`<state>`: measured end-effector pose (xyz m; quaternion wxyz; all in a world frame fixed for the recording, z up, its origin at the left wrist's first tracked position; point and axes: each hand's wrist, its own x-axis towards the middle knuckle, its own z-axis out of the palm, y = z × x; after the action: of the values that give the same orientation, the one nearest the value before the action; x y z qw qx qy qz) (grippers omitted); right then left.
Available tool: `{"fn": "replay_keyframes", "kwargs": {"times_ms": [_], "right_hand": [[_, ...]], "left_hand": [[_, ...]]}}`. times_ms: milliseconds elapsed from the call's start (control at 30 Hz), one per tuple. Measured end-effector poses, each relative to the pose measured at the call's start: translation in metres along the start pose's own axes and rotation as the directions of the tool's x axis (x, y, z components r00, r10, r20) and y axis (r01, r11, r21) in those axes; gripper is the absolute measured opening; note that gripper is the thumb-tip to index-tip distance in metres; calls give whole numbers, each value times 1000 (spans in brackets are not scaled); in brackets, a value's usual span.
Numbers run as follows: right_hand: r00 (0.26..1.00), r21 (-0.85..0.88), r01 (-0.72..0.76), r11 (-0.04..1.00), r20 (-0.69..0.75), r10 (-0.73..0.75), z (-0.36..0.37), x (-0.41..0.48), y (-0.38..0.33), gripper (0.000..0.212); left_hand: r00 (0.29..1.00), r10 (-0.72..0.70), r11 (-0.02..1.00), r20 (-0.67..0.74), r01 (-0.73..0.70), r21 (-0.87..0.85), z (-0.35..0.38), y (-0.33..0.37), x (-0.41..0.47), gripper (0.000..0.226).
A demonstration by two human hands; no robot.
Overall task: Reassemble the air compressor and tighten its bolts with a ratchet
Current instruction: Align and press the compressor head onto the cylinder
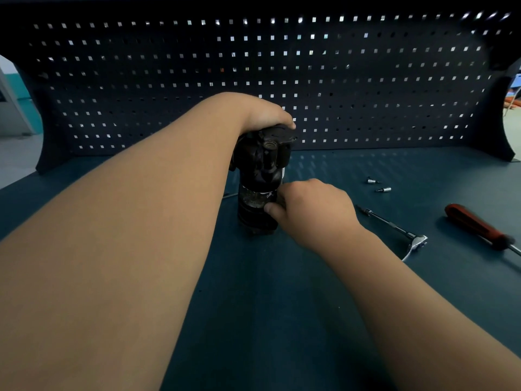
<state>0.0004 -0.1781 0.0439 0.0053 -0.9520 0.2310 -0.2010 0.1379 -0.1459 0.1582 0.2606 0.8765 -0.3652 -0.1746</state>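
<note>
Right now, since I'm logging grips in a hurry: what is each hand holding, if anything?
Left hand: closed, gripping the air compressor at its top.
Right hand: closed, holding its lower body, thumb in front.

Counted here are two hands, the left hand (262,114) and the right hand (313,210), one black compressor (260,165), one ratchet (394,227), one red-handled screwdriver (476,225), two small metal bits (372,181) (384,189), one pegboard (253,66) and one bench (282,306).

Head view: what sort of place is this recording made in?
Probably a workshop bench: a dark pegboard stands behind the bench top, and a ratchet, a red-handled screwdriver and two small bits lie on it beside the air compressor.
</note>
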Motion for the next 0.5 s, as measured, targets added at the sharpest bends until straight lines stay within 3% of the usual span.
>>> {"fn": "replay_keyframes", "kwargs": {"times_ms": [233,500], "right_hand": [[1000,15,28,999,9,-28,0,-3,-4,20],[996,-8,57,998,-67,-57,11,-7,-4,21]], "left_hand": [[1000,-10,1000,-15,10,5,-1,-3,1,29],[1000,-29,1000,-4,29,-9,-1,-3,1,30]]}}
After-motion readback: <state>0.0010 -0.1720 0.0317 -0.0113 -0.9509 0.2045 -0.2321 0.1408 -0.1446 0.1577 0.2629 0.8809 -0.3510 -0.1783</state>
